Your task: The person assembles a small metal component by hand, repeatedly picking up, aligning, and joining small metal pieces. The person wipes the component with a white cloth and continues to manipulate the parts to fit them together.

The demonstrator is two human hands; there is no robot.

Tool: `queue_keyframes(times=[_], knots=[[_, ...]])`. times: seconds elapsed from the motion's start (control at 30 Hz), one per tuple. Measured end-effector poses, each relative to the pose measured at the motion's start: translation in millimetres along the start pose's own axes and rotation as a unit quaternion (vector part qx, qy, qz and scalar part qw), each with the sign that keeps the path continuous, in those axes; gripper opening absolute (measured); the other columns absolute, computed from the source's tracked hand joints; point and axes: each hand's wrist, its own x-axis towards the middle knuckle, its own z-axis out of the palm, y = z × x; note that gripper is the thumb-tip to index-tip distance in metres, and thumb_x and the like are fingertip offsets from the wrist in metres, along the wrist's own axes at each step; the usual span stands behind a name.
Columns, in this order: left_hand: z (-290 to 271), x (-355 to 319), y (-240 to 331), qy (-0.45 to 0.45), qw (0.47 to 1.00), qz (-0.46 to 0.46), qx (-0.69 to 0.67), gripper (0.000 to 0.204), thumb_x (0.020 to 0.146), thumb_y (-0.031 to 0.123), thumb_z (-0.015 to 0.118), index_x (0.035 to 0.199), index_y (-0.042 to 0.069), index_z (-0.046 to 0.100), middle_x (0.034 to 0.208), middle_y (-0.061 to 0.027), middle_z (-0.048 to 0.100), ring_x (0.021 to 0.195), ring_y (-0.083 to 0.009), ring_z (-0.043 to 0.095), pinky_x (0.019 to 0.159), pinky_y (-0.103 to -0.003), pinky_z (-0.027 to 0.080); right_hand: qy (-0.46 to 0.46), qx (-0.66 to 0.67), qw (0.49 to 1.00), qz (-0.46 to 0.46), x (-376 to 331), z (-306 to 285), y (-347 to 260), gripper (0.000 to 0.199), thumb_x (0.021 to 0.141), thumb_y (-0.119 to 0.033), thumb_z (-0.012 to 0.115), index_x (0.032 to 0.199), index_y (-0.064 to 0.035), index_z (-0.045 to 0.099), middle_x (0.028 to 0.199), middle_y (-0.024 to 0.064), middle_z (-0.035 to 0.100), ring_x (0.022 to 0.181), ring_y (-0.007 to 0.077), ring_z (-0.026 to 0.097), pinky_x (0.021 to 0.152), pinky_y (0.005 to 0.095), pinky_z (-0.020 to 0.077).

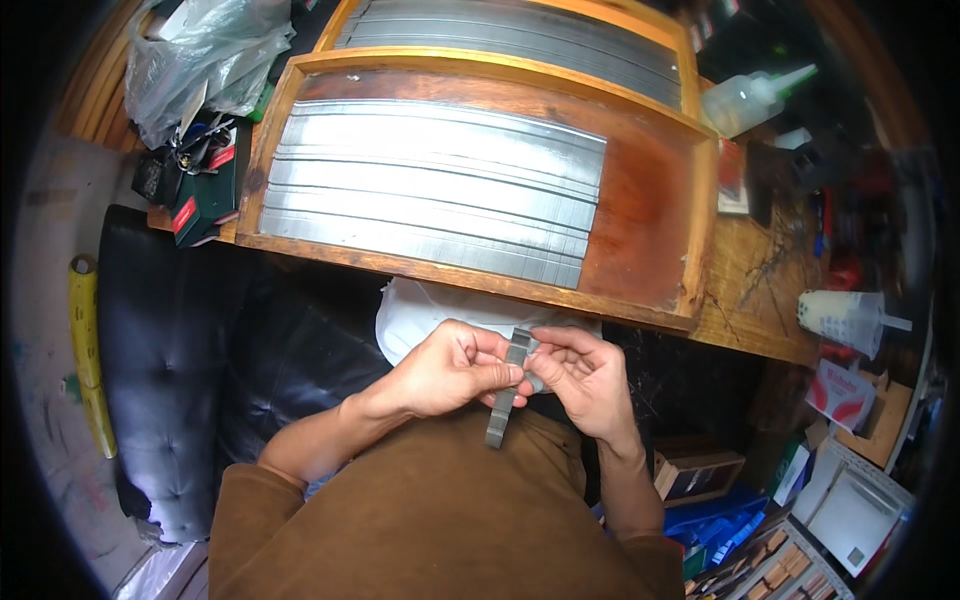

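Note:
In front of my brown shirt I hold a narrow grey stack of thin metal pieces (499,424), tilted with its lower end toward me. My left hand (440,368) is closed on it, thumb across its middle. On its other side my right hand (585,380) is bent in a pinch, fingertips at the stack's upper part; whether they grip the stack or a separate small piece is hidden. Just beyond my hands, a shallow wooden tray (690,290) bears long rows of shiny thin metal pieces (430,180) packed side by side, with bare reddish wood at its right end.
Behind lies a second wooden tray (690,60) with grey metal rows. A plastic bag (205,60) and dark boxes crowd the left. To the right stand a squeeze bottle (745,103) and a drink cup with a straw (843,318). A black padded seat (180,350) is at left.

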Motion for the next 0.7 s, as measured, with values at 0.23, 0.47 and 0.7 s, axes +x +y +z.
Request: queue_keyframes(times=[0.23,0.47,0.7], knots=[[3,-11,-9,0.015,1.0,0.001,-0.008,0.017,0.098,0.011,0.066,0.11,0.0,0.071,0.097,-0.0105,0.076,0.087,-0.0143,0.073,0.066,-0.022,0.055,-0.071,0.053,0.993,0.078,11,10,5,0.014,0.093,0.001,0.069,0.105,0.0081,0.065,0.086,0.0103,0.068,0.062,0.0099,0.064,0.053,0.0245,0.0547],[2,-10,-8,0.017,0.999,-0.023,-0.019,0.017,0.098,0.01,0.065,0.111,-0.001,0.069,0.097,-0.0116,0.076,0.087,-0.016,0.074,0.067,-0.023,0.056,-0.068,0.073,0.991,0.092,11,10,8,0.015,0.093,0.002,0.068,0.106,0.0087,0.065,0.085,0.0094,0.067,0.063,0.0107,0.064,0.054,0.025,0.0548],[1,-13,-12,0.02,1.0,0.02,-0.013,0.016,0.098,0.013,0.067,0.106,0.0,0.07,0.095,-0.0093,0.076,0.086,-0.0126,0.073,0.066,-0.021,0.054,-0.07,0.032,0.997,0.018,6,12,2,0.024,0.092,0.009,0.065,0.115,0.0102,0.06,0.092,0.0094,0.063,0.069,0.0129,0.067,0.061,0.025,0.0579]])
